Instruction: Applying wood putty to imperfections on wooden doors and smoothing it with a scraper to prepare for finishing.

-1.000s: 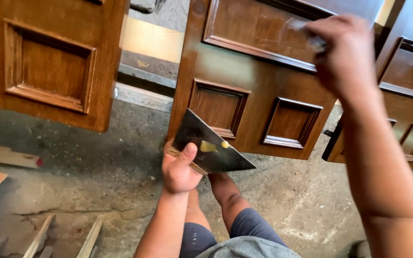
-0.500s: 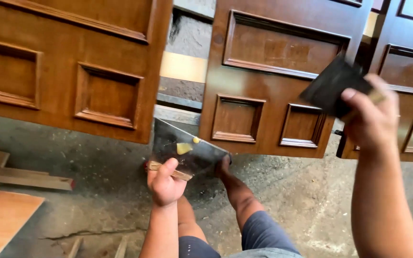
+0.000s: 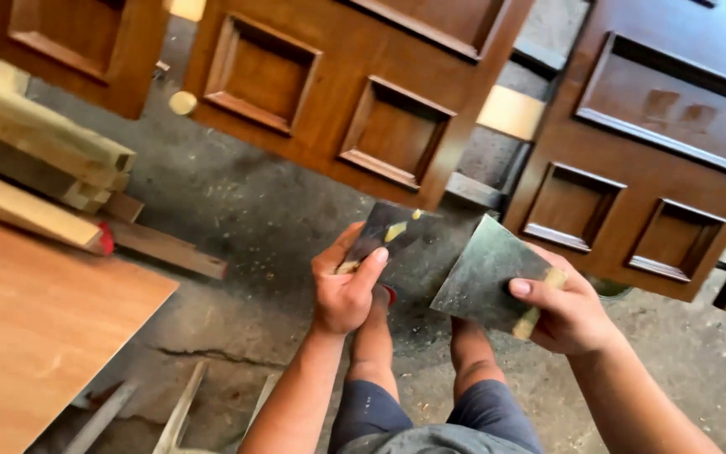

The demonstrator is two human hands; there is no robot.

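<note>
- rough grey concrete floor, workshop, dusty
- left hand fingers clamped on dark scraper blade, thumb along its lower edge, yellowish putty dab on blade
- right hand fingers clamped on second, wider scraper, thumb on top, wooden grip in palm
- both blades close, just apart, over the knees
- plywood sheet left, timber offcuts behind
- brown panelled doors leaning farther back

floor: grey concrete, dusty, cracked left of the left hand | stacked timber lengths far left of that hand | flat board lower left | thin wooden strips below-left | panelled doors stand beyond both hands
</note>
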